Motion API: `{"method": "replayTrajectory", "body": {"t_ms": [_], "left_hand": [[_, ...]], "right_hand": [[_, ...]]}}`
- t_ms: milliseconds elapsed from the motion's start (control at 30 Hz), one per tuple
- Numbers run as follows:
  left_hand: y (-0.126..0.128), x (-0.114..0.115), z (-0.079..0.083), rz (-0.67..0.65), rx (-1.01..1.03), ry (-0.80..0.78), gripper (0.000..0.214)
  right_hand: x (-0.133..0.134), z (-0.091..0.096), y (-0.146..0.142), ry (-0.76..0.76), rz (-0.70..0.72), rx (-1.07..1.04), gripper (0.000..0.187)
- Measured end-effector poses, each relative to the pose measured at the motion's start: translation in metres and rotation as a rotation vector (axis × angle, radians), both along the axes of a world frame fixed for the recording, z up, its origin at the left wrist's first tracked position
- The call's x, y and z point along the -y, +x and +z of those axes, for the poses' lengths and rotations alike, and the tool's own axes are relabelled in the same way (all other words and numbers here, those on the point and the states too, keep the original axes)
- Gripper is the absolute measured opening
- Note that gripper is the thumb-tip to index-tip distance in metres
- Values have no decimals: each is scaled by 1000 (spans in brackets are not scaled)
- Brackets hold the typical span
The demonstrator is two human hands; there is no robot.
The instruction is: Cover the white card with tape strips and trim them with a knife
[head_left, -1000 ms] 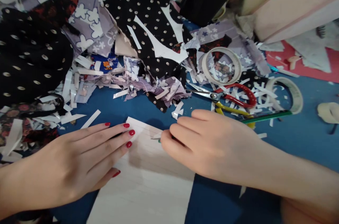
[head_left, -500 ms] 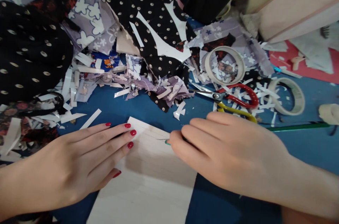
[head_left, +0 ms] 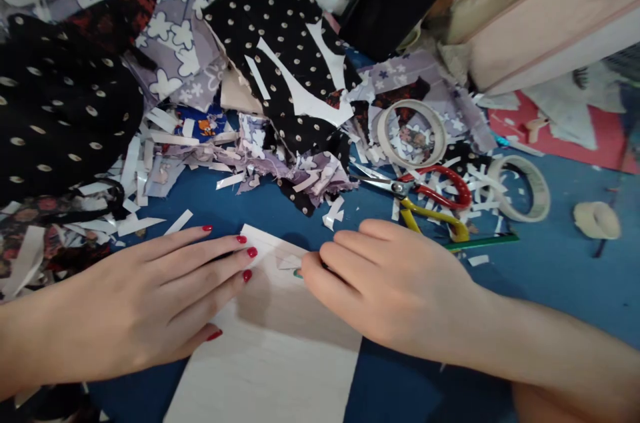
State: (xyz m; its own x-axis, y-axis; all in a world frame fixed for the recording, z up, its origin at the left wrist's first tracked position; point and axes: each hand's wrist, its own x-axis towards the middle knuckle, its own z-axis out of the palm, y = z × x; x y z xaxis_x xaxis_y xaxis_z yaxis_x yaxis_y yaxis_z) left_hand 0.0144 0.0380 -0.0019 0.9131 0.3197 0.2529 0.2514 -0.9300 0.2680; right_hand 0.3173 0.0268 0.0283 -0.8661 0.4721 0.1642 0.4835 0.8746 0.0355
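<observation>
A white sheet with faint lines [head_left: 280, 343] lies on the blue tabletop between my hands. My left hand [head_left: 170, 296] is spread flat, its red-nailed fingertips resting on the sheet's upper left part. Closed in a pinch, my right hand [head_left: 395, 283] grips a long thin green stick-shaped tool [head_left: 483, 242]. The tool's tip is at the upper right of the sheet, near a few fine lines. Its far end sticks out beyond the knuckles, and the hand hides its middle. Whether it is a pencil, pen or brush I cannot tell.
Scissors [head_left: 435, 189] with red and yellow handles lie behind my right hand. Two tape rolls [head_left: 543, 193] and a small off-white roll [head_left: 597, 219] are near them. Black dotted fabric [head_left: 295, 16], floral cloth and paper strips heap up at the back and left. A pink box [head_left: 550, 29] stands back right.
My right hand has shifted left along the sheet with the green tool, whose far end has swung left too. My left hand stays nearly in place. The view has moved slightly.
</observation>
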Motion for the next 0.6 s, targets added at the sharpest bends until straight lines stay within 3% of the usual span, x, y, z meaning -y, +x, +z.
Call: {"method": "replayTrajectory", "body": {"t_ms": [600], "left_hand": [[-1,-5,0,20,-66,-39,40]], "right_hand": [[-4,-1,0,15,33,-45,26]]}}
